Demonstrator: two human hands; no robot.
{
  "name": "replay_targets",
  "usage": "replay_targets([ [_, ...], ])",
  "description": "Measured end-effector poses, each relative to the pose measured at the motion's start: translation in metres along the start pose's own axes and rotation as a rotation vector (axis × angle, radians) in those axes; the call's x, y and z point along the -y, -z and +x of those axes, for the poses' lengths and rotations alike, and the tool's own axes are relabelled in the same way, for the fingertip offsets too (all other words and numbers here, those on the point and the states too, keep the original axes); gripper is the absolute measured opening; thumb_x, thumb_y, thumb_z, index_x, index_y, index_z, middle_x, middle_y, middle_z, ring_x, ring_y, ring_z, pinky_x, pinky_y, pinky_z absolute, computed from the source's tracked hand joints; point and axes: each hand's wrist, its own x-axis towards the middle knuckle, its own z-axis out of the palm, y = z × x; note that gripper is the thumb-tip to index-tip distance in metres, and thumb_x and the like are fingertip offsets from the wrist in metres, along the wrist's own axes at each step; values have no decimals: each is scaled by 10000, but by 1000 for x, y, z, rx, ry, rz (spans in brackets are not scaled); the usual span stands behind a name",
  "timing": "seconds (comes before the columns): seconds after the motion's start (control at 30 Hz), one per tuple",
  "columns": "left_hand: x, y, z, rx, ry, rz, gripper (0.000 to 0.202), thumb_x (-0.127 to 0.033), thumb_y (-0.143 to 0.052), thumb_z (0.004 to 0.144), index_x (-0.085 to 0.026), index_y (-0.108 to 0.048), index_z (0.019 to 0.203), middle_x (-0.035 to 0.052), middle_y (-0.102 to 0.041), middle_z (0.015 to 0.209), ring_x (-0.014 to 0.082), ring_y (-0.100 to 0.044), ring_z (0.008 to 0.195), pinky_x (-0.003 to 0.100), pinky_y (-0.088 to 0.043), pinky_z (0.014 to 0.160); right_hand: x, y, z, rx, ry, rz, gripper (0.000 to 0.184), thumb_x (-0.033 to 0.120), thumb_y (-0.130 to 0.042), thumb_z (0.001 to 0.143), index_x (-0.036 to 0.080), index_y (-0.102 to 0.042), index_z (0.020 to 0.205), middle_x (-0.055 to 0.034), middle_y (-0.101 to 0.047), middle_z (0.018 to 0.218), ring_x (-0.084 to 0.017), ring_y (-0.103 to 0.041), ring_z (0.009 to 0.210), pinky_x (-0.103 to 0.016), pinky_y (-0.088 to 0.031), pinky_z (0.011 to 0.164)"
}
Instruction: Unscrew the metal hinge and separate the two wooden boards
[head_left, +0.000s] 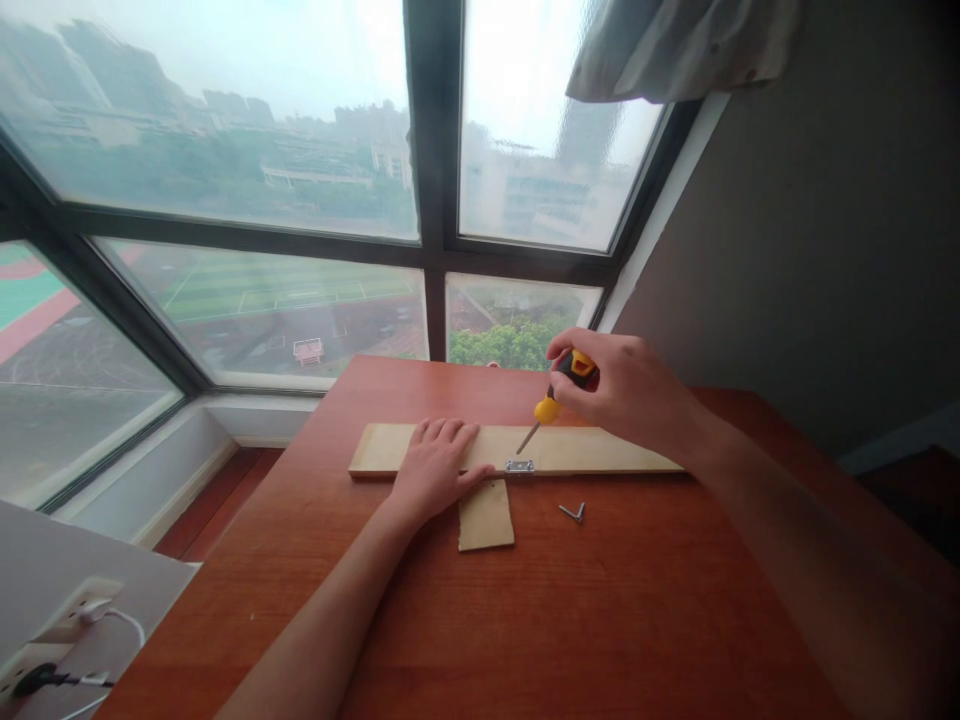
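My right hand [611,385] is closed round the yellow and black handle of a screwdriver [547,408]. Its shaft slants down to the left, and the tip is just above a small metal hardware piece [519,466] at the near edge of a long pale wooden board [577,448]. Whether the tip touches the metal I cannot tell. My left hand [439,460] lies flat with fingers spread on the board, left of the metal piece. Under its thumb side, a small square piece of wood [486,520] sticks out toward me. Two screws [574,512] lie on the table to the right.
The reddish-brown wooden table [525,620] reaches up to large dark-framed windows [435,150]. A grey wall [810,250] is on the right, with a curtain [682,50] above. Wall sockets [79,610] with plugged-in cables are at the lower left.
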Motion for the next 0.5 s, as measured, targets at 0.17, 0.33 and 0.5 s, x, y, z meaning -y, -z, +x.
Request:
replay_targets([
  [0.17,0,1,0,2,1,6,579,-611,-511,890,-239,-532,1334,106,-596,1272,303,-502,1202,475,-285,1100,-2,-8,-3,15,9,23,180,286,-564,836,206,-658,968,-7,-683,826,-147,-583,691,-275,-411,635],
  [0.33,0,1,0,7,-1,-1,578,-615,-508,890,-246,-534,1335,105,-592,1277,298,-500,1202,465,-287,1098,-3,-14,-4,12,10,31,168,288,-565,838,212,-659,955,-1,-680,802,-143,-582,672,-272,-411,630],
  [0.5,-1,2,0,10,-1,0,577,-620,-505,889,-251,-534,1331,101,-591,1273,296,-496,1210,458,-283,1102,-2,-18,-2,30,18,41,163,294,-558,846,209,-649,952,-11,-693,850,-149,-596,706,-278,-419,652],
])
